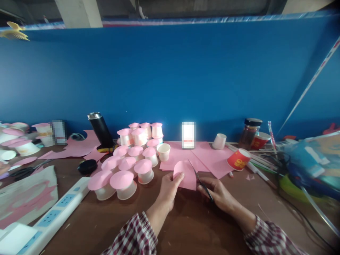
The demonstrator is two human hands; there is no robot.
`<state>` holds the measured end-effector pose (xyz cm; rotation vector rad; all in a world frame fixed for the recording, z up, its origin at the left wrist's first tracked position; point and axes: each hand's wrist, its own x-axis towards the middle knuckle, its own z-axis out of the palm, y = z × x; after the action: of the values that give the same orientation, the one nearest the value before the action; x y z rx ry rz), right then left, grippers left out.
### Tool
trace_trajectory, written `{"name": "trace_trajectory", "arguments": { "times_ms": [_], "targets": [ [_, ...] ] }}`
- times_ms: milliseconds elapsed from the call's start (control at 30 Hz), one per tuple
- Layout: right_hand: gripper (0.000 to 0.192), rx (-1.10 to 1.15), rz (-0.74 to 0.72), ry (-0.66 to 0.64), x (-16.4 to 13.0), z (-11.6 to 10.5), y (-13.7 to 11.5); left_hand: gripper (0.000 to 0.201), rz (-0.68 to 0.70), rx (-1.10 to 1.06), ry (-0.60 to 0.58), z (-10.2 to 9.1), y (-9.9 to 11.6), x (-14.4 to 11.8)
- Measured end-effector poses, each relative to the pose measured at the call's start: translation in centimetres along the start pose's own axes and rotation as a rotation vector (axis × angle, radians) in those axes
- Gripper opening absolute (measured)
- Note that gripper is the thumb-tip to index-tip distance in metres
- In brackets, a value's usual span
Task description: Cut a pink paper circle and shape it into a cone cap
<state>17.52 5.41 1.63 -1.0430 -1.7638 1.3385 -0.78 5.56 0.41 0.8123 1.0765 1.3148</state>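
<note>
Brown desk [186,226], blue wall: our left hand [170,186] pinches pink paper [186,175]; right hand [217,193] closed on scissors [203,184], blades at paper's 3 o'clock edge.

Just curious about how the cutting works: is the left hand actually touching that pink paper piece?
Touching. The head view shows the left hand pinching the lower left edge of the pink paper piece, thumb lying over it, while the right hand holds scissors at its right edge.
</note>
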Motion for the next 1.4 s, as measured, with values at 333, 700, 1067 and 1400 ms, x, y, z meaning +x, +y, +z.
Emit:
{"name": "trace_trajectory", "arguments": {
  "times_ms": [333, 700, 1067, 1400],
  "targets": [
    [0.035, -0.014, 0.002, -0.006, -0.09, -0.08, -0.02, 0.035, 0.02, 0.021, 0.004, -0.28, -0.38, 0.33],
    [0.041, -0.003, 0.011, 0.006, 0.0, 0.02, 0.24, 0.04, 0.034, 0.055, 0.026, -0.36, -0.46, 0.36],
    [0.034, 0.031, -0.024, -0.017, -0.06, 0.01, 0.12, 0.045, 0.064, 0.062, 0.012, -0.3, -0.56, 0.27],
    [0.037, 0.036, -0.016, -0.011, 0.04, -0.04, 0.29, 0.044, 0.055, 0.092, 0.011, -0.33, -0.46, 0.07]
  ]
}}
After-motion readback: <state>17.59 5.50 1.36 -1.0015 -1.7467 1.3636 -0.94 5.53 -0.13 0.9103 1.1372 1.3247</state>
